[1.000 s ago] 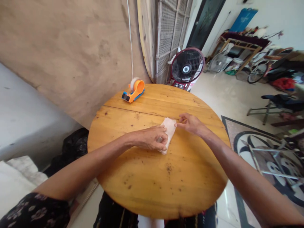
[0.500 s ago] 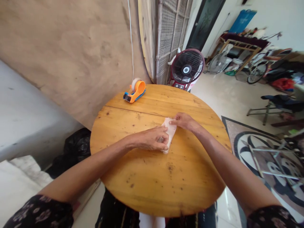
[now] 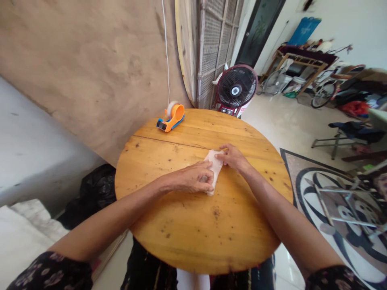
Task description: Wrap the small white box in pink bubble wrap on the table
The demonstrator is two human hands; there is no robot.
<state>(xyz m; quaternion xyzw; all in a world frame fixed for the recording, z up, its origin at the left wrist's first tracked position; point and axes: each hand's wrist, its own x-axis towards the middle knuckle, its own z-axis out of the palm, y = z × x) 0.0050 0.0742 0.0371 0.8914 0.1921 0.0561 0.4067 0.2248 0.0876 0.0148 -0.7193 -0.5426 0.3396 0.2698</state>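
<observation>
A small pale pink folded piece, cloth or paper (image 3: 215, 166), lies on the round wooden table (image 3: 193, 233). My left hand (image 3: 199, 177) rests on its left side, thumb and fingers bent round its edge. At its upper right corner, my right hand (image 3: 230, 156) pinches the edge between thumb and fingers. The lower end of the piece touches the wood. Toward the table's back left edge stands an orange and blue tape dispenser (image 3: 171, 117) with a roll of clear tape, apart from both hands.
Behind the table stands a dark red fan (image 3: 237, 89). A wooden board (image 3: 90, 60) leans along the left, with a black plastic bag (image 3: 96, 185) below. At right are a metal frame (image 3: 347, 205) and a patterned mat (image 3: 305, 173).
The view has shifted slightly. My right hand has moved a little at the upper right corner, its fingers spread slightly more; my left hand keeps its place on the piece.
</observation>
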